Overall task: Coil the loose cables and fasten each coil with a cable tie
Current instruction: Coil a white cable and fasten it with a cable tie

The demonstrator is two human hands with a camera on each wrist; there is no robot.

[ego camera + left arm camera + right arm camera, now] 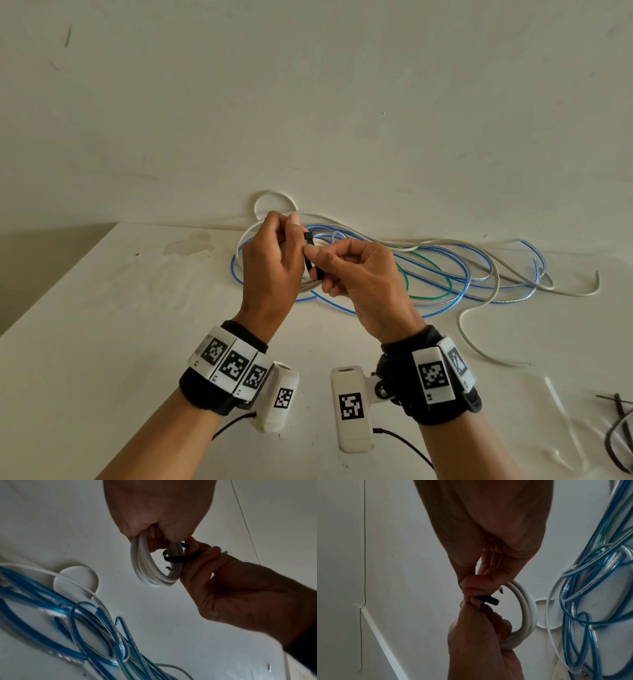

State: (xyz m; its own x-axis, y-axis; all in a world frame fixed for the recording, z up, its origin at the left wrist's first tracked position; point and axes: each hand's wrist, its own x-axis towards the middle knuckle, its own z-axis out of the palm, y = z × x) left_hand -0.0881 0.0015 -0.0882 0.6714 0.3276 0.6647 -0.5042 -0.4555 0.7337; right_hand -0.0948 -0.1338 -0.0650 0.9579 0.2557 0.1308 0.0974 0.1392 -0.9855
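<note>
Two hands meet above a white table (102, 325), near its far edge, working on a small coil of white cable (147, 566). The coil is made of several flat turns of smooth, off-white cable lying side by side, wound into a tight ring; a bare wire end pokes out inside the loop. The left hand (270, 270) has its fingers curled round the top of the coil, which hangs from its grip clear of the table. A black cable tie (181, 557) loops round the coil's turns on one side, its band thin, flat and dark against the pale cable. The right hand (363, 284) pinches the tie between thumb and fingertips, the remaining fingers folded into the palm.

Behind and below the hands, along the table's far edge and stretching toward its right side, lies a loose tangle of cables (445, 274): glossy translucent blue strands, a single green one, and long white runs that curl away across the surface. In the left wrist view the blue strands appear blurred. At the near right corner sit spare cable ties (620, 435), black ones in a small heap, with a white tie (561, 414) lying just beside them.
</note>
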